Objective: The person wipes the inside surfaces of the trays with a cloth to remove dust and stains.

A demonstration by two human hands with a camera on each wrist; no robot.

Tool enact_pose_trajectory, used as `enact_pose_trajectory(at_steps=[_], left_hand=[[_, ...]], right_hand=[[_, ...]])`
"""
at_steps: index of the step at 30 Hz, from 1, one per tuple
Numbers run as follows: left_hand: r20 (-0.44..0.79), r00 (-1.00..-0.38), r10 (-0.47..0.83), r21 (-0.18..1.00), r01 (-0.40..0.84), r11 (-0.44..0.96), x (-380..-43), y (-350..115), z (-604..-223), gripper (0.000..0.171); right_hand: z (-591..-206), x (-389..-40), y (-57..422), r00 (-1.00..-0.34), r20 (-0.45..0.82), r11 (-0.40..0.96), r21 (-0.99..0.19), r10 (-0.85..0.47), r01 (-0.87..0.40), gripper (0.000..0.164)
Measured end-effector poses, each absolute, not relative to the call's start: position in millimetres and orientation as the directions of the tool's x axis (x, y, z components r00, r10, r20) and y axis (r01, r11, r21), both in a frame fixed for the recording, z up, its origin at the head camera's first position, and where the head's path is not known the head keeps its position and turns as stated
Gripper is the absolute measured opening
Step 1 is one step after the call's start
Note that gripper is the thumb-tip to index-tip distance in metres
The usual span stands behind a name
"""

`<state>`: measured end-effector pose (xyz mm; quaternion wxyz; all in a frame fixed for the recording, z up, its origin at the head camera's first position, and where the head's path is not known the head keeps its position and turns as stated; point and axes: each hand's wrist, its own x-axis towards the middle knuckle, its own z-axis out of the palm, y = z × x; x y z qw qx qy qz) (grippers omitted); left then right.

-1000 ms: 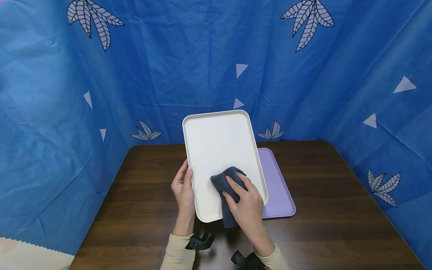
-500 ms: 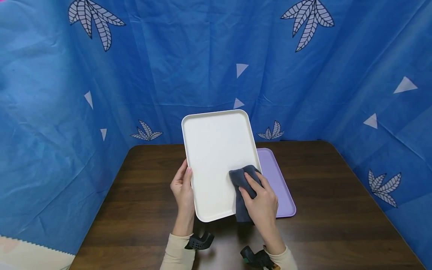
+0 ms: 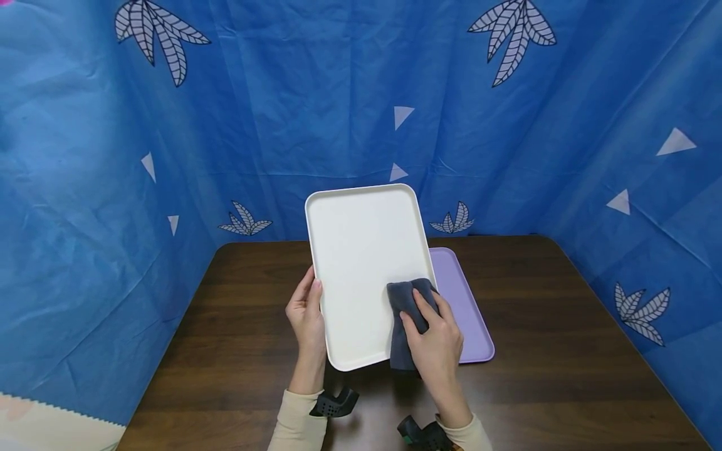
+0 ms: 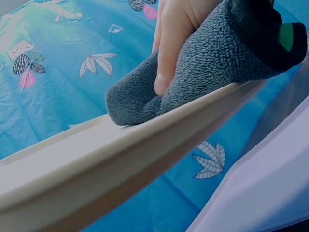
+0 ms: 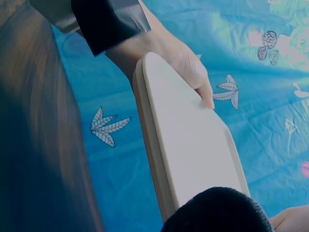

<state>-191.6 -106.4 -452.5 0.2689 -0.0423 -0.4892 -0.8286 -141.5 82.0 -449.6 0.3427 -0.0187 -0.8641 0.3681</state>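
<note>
A white rectangular tray (image 3: 366, 250) with a low raised rim is held tilted up above the table. My left hand (image 3: 306, 313) grips its left edge, thumb over the rim and fingers behind. My right hand (image 3: 437, 338) holds a dark grey cloth (image 3: 402, 341) against the lower right part of the tray's face. One end of the cloth hangs past the tray's bottom edge. In the left wrist view the fluffy cloth (image 4: 203, 58) lies folded on the tray's surface under the right hand's fingers. The right wrist view shows the left thumb on the tray rim (image 5: 207, 99).
A purple tray (image 3: 468, 313) lies on the brown wooden table (image 3: 564, 351), partly hidden behind the white tray and right hand. Blue patterned curtains (image 3: 310, 94) enclose the table at the back and sides. Each wrist wears a black camera mount (image 3: 335, 404).
My right hand has slid the cloth rightward across the white tray to its right edge, then shifted only slightly. My left hand and the tray have stayed nearly still.
</note>
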Motion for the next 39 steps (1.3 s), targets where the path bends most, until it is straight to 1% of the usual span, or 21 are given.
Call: enact_pose_trajectory(at_steps=[17, 24, 28, 32, 39], left_hand=[[0.318, -0.856, -0.408, 0.814, 0.467, -0.344, -191.8, -107.2, -454.0, 0.039], [0.324, -0.851, -0.413, 0.806, 0.477, -0.351, -192.0, -106.6, -454.2, 0.039], [0.325, -0.852, -0.411, 0.805, 0.477, -0.353, -192.3, -106.3, -454.5, 0.039], [0.311, -0.856, -0.413, 0.806, 0.468, -0.363, -191.8, -105.8, -453.5, 0.039], [0.277, -0.86, -0.428, 0.808, 0.45, -0.38, -191.9, -104.7, -452.2, 0.038]], right_hand=[[-447.9, -131.8, 52.2, -0.761, 0.618, 0.74, -0.603, 0.196, -0.299, 0.049], [-445.8, -127.9, 38.3, -0.737, 0.664, 0.75, -0.55, 0.125, -0.368, 0.051], [-444.7, -125.8, 31.8, -0.736, 0.672, 0.757, -0.522, 0.081, -0.393, 0.051], [-444.5, -124.8, 26.9, -0.739, 0.672, 0.766, -0.494, 0.037, -0.411, 0.051], [-444.3, -123.6, 21.9, -0.722, 0.691, 0.773, -0.439, -0.035, -0.458, 0.05]])
